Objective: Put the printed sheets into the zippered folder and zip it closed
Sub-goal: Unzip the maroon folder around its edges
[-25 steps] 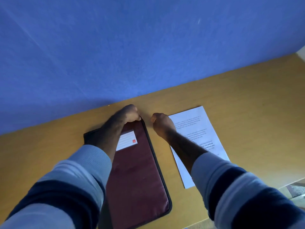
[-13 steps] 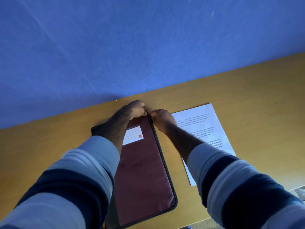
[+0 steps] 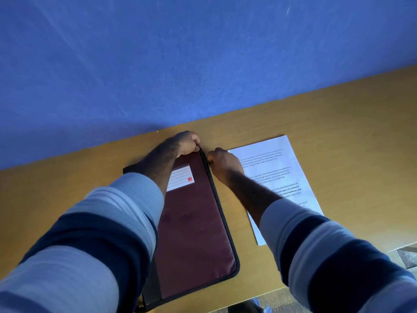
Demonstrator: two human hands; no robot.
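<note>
A maroon zippered folder (image 3: 196, 231) with a black edge and a white label lies flat on the wooden desk. My left hand (image 3: 186, 142) grips the folder's far right corner. My right hand (image 3: 222, 163) is closed at the zipper on the folder's right edge, just below that corner; the zipper pull itself is hidden by the fingers. The printed sheets (image 3: 279, 170) lie flat on the desk to the right of the folder, partly under my right forearm.
The wooden desk (image 3: 349, 143) runs against a blue wall (image 3: 203, 53) just beyond the folder. The desk's near edge lies at the bottom right, with floor (image 3: 406, 258) showing below it.
My right hand moved left from beside the folder to its right edge near the far corner. My left hand stays on that corner. The view shifted slightly.
</note>
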